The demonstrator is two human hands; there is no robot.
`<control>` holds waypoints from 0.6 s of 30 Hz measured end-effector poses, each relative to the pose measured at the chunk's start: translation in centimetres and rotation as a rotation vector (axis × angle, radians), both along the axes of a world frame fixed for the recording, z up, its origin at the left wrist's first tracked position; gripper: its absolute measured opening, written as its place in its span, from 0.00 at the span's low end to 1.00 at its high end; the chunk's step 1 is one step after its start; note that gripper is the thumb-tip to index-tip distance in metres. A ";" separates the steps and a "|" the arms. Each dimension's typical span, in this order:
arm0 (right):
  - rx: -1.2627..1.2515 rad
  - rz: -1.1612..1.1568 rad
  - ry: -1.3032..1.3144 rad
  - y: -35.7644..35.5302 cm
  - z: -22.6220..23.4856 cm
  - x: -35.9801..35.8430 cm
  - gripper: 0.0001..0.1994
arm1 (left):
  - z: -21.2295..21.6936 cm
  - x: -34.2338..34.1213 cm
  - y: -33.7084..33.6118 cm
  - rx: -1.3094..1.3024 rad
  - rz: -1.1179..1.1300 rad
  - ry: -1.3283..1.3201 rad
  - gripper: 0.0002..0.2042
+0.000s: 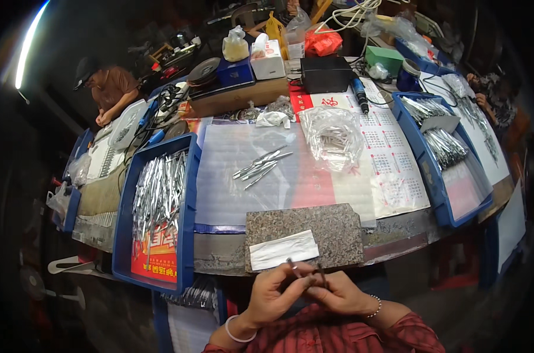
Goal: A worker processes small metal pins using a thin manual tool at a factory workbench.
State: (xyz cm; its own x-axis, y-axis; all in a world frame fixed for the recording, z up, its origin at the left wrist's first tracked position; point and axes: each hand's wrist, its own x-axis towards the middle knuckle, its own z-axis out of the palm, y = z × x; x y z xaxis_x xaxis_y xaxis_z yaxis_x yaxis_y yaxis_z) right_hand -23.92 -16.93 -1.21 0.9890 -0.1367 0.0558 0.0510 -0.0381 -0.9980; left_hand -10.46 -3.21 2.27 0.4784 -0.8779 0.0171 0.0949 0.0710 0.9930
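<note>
Handwork, lower centre of frame: left hand (273, 296) and right hand (341, 293) pinch slim dark pieces (322, 275); I judge close handling underway, next move wanting steady grip.

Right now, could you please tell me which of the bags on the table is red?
The red bag beyond the black box; its colour sets it apart from the yellow bag and clear bags.

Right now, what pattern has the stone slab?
The stone slab is speckled grey-brown, clearest in the head view.
</note>
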 end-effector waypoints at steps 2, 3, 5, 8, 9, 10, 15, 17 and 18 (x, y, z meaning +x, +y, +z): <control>-0.062 0.051 0.022 0.0 1.0 0.0 0.11 | 0.0 0.4 0.9 -0.078 0.024 0.077 0.09; -0.079 0.101 0.056 -0.1 1.0 -0.1 0.10 | -0.3 0.6 1.5 -0.085 0.014 0.082 0.09; -0.214 0.077 0.083 -1.2 1.9 -0.1 0.09 | -0.9 1.1 2.0 -0.116 -0.028 0.035 0.09; -0.505 -0.189 0.030 -5.6 4.0 1.6 0.08 | -0.9 1.1 3.1 -0.108 0.013 0.043 0.09; -0.500 -0.318 0.037 -7.4 4.3 2.7 0.07 | -1.0 0.9 3.7 -0.105 0.056 0.071 0.09; -0.463 -0.436 0.113 -9.2 5.2 4.2 0.06 | -1.1 0.8 4.2 -0.085 0.098 0.108 0.08; -0.945 -0.552 0.086 -20.6 1.4 11.8 0.07 | -2.6 0.6 4.6 -0.136 0.175 0.061 0.06; -1.204 -0.559 0.209 -22.4 -0.8 14.3 0.06 | -2.9 0.6 4.9 -0.081 0.227 0.057 0.06; -1.327 -0.505 0.264 -22.2 -0.8 14.8 0.07 | -1.1 0.7 4.5 -0.084 0.210 0.010 0.05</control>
State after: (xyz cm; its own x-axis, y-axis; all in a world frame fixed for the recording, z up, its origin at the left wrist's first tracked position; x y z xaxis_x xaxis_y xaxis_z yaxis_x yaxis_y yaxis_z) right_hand -9.11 -39.11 -2.05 0.8528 -0.4620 0.2434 -0.4250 -0.8849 -0.1904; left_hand -9.80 1.34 1.20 0.6509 -0.7549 0.0803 0.0790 0.1725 0.9818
